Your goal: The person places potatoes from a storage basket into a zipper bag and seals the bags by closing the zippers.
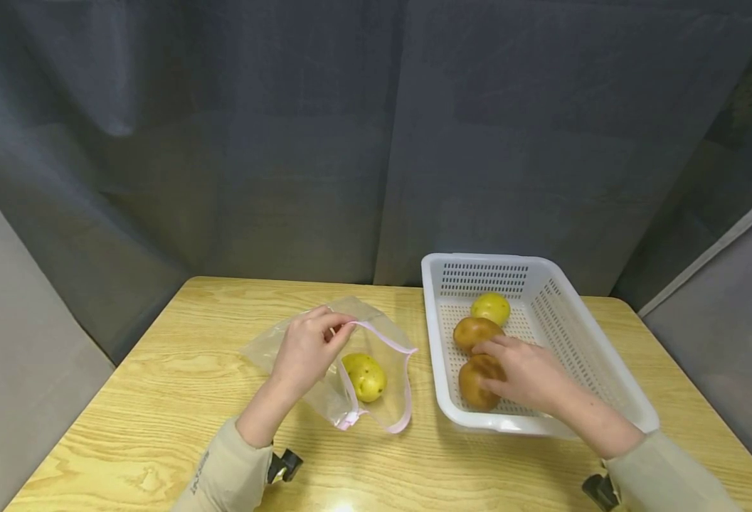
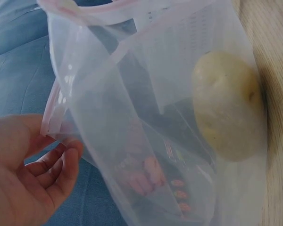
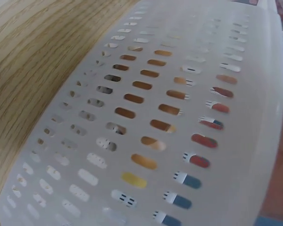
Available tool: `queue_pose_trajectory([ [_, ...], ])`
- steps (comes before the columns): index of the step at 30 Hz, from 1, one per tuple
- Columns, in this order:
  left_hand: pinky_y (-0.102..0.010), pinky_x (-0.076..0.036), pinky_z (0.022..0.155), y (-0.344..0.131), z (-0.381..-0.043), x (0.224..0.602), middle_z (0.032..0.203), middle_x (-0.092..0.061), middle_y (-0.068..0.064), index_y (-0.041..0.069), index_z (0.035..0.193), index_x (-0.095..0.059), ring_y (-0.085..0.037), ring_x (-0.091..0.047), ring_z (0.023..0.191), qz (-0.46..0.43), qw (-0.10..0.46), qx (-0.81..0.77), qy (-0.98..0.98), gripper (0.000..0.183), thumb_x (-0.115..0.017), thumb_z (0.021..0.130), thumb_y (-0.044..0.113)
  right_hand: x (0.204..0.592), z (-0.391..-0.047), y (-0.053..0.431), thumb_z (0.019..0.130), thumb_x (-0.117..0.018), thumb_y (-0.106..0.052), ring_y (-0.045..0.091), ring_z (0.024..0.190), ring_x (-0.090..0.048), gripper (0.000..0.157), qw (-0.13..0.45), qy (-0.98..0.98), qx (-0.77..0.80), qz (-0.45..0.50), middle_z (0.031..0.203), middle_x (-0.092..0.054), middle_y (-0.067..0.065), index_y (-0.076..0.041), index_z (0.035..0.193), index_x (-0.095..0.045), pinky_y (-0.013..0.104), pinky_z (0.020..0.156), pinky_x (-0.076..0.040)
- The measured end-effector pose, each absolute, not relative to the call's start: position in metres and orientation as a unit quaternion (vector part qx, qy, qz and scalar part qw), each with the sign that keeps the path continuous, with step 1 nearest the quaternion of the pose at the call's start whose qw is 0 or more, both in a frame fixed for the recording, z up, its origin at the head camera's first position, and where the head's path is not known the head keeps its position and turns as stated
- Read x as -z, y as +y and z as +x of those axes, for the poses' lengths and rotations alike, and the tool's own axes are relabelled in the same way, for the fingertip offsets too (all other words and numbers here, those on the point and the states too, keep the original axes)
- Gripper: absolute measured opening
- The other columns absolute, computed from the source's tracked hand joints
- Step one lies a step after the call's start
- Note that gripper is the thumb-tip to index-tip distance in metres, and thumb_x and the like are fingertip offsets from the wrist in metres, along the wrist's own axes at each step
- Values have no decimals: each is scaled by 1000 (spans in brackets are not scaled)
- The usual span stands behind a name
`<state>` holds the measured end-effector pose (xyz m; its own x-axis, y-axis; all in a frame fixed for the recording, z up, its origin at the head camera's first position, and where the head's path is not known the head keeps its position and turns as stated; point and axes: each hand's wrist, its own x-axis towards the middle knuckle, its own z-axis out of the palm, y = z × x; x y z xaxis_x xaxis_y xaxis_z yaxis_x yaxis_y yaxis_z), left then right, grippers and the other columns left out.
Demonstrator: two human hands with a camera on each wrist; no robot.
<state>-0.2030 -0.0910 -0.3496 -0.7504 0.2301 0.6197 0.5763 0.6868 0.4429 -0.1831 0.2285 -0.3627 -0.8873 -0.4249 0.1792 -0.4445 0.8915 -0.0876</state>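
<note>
My left hand point(image 1: 308, 348) pinches the pink-edged rim of a clear zip bag point(image 1: 391, 405) between thumb and fingertips. The bag lies on the table with its mouth held apart, and a yellow potato point(image 1: 366, 378) is inside it, seen also through the plastic in the left wrist view. Inside the white basket point(image 1: 432, 334), my right hand point(image 1: 532, 373) holds the nearer brown potato point(image 1: 476, 382), thumb and fingers around its right side. Another brown potato point(image 1: 476, 333) lies just behind, close to the fingertips. A yellow potato point(image 1: 491, 308) sits farther back. The basket wall hides most of the right hand in the right wrist view.
The perforated basket stands on the right of the wooden table point(image 1: 158, 398), its left wall between the two hands. Dark curtain point(image 1: 299, 142) hangs behind the table's far edge. Grey panels point(image 1: 23, 299) flank both sides.
</note>
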Motion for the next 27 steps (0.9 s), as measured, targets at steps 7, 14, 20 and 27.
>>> queue_pose_trajectory([
  [7, -16, -38, 48, -91, -202, 349, 66, -56, 6, 11, 85, -73, -2, -44, 52, -229, 267, 323, -878, 10, -66, 84, 18, 368, -186, 233, 69, -75, -23, 32, 96, -60, 47, 45, -972, -51, 225, 115, -59, 11, -13, 114, -61, 46, 71, -50],
  [14, -16, -39, 49, -92, -201, 349, 67, -56, 7, 12, 86, -73, -2, -44, 52, -228, 262, 323, -880, 10, -66, 84, 19, 369, -188, 238, 64, -76, -14, 34, 101, -57, 56, 22, -966, -53, 251, 120, -56, 13, -10, 116, -59, 49, 78, -49],
  [20, -16, -38, 49, -91, -203, 350, 66, -55, 7, 12, 85, -73, -2, -44, 53, -230, 264, 323, -879, 10, -65, 84, 19, 372, -187, 241, 60, -79, -12, 35, 102, -56, 62, 25, -960, -56, 274, 120, -55, 14, -7, 118, -57, 50, 80, -48],
  [27, -16, -38, 48, -91, -202, 352, 66, -55, 8, 12, 86, -73, -2, -43, 52, -233, 264, 325, -878, 10, -65, 84, 18, 376, -189, 243, 56, -83, -14, 37, 104, -54, 70, 21, -955, -56, 291, 121, -53, 15, -6, 120, -55, 53, 84, -45],
])
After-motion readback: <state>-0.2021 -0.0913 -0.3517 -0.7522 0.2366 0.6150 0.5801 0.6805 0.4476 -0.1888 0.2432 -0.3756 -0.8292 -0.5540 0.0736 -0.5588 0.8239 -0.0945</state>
